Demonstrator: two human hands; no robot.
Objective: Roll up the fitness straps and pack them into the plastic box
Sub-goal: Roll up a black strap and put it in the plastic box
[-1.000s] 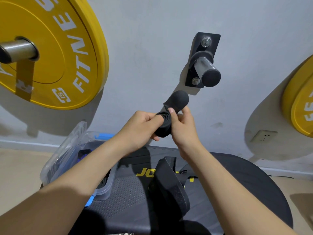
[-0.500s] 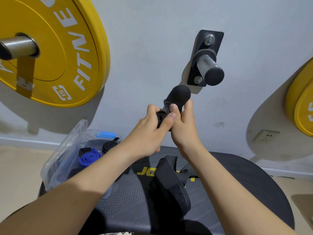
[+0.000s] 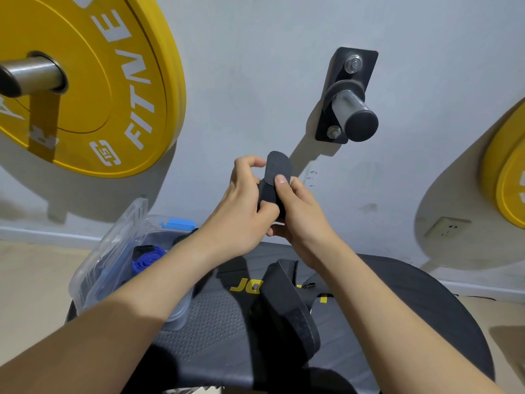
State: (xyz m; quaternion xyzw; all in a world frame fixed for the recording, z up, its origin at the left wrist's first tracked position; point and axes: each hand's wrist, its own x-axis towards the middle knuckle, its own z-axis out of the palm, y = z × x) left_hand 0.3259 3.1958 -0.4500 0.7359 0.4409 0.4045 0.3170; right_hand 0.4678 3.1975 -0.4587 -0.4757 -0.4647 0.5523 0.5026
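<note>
I hold a black fitness strap (image 3: 275,177) rolled up between both hands, in front of the wall above the bench. My left hand (image 3: 241,211) grips its left side with curled fingers. My right hand (image 3: 301,220) pinches it from the right, thumb pressed on the rounded padded end that sticks up. The clear plastic box (image 3: 113,268) stands open at the bench's left edge; inside lie a rolled blue strap (image 3: 147,261) and a dark roll, partly hidden by my left forearm. Another black strap (image 3: 287,305) lies loose on the bench below my hands.
The dark padded bench (image 3: 216,331) with yellow lettering fills the lower middle. Yellow weight plates hang on wall pegs at upper left (image 3: 99,81) and far right (image 3: 508,172). An empty steel peg (image 3: 352,109) juts from the wall above my hands. A wall socket (image 3: 446,227) sits low right.
The strap's padded end has turned and now stands flatter and upright. My left thumb moved lower over the roll, and my right thumb came onto the pad's front.
</note>
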